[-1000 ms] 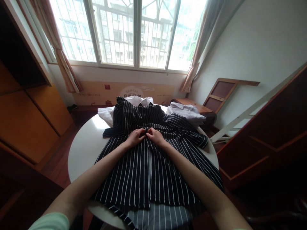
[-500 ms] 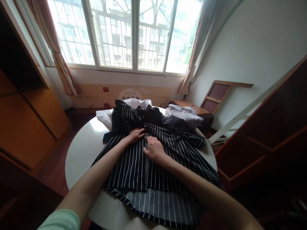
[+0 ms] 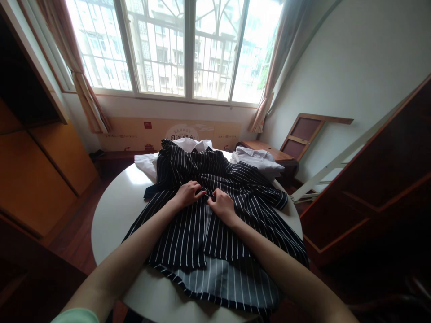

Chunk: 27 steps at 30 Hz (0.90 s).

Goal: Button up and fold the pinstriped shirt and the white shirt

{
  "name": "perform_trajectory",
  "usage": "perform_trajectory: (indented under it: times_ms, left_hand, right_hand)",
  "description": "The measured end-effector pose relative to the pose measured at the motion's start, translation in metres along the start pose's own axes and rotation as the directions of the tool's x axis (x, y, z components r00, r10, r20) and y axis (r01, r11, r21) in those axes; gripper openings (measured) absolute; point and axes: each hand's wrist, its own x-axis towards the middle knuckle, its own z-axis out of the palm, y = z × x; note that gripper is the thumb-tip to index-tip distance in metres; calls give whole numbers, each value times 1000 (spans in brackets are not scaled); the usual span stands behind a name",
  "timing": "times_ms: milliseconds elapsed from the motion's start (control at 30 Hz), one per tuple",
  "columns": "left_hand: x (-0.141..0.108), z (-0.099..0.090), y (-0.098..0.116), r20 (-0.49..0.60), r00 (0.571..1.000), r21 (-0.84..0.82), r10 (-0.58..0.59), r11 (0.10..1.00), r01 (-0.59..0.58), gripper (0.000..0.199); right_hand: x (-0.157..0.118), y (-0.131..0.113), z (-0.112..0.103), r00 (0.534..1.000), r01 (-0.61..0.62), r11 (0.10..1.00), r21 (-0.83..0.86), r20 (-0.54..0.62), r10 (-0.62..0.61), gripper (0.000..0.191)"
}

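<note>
A black shirt with white stripes (image 3: 182, 237) lies spread over the round white table (image 3: 111, 215), its collar end away from me and its hem towards me. Both hands are at the middle of its front, close together. My left hand (image 3: 188, 194) has its fingers curled onto the front edge of the cloth. My right hand (image 3: 222, 205) pinches the other front edge just beside it. Whatever small part lies between the fingertips is hidden. Below the hands the front panels part slightly, and the grey inside of the back shows at the hem.
Folded white clothes (image 3: 257, 161) lie at the table's far right, and more white cloth (image 3: 145, 166) pokes out behind the shirt. A low wooden table (image 3: 266, 150) stands beyond. Orange cabinets (image 3: 63, 157) are on the left, a dark wooden panel (image 3: 370, 193) on the right.
My hands have gone from lying flatter on the shirt to gripping its front edges. The right front panel has been pulled up a little, so the front opening is wider at the hem.
</note>
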Motion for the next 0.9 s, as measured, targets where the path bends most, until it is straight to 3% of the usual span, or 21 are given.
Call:
perform_trajectory:
  times_ms: [167, 300, 400, 500, 600, 733, 900]
  left_hand:
    - [-11, -7, 14, 68, 996, -2, -58, 998, 58, 38]
    - [-15, -4, 21, 135, 991, 98, -20, 995, 6, 37]
    - [-14, -1, 24, 118, 993, 119, 4, 993, -18, 31]
    - [-12, -1, 26, 98, 995, 155, 1, 988, -16, 27]
    - [-11, -2, 27, 133, 991, 160, -29, 987, 7, 22]
    - [-11, 0, 26, 194, 979, 43, -69, 997, 62, 10]
    - [-11, 0, 21, 201, 976, -53, -82, 994, 95, 11]
  right_hand:
    - [5, 3, -6, 998, -62, 998, 0, 27, 62, 17]
    - [6, 11, -14, 992, -101, 989, 109, 85, 92, 19]
    - [4, 14, -17, 995, -64, 987, 144, 80, 53, 17]
    - [1, 12, -18, 1000, -4, 994, 109, -13, 5, 15]
    - [-4, 8, -15, 996, 81, 991, 102, -45, -77, 15]
    - [-7, 4, -6, 978, 163, 976, 143, 109, -179, 12]
    - [-5, 6, 0, 970, 128, 981, 148, 188, -154, 12]
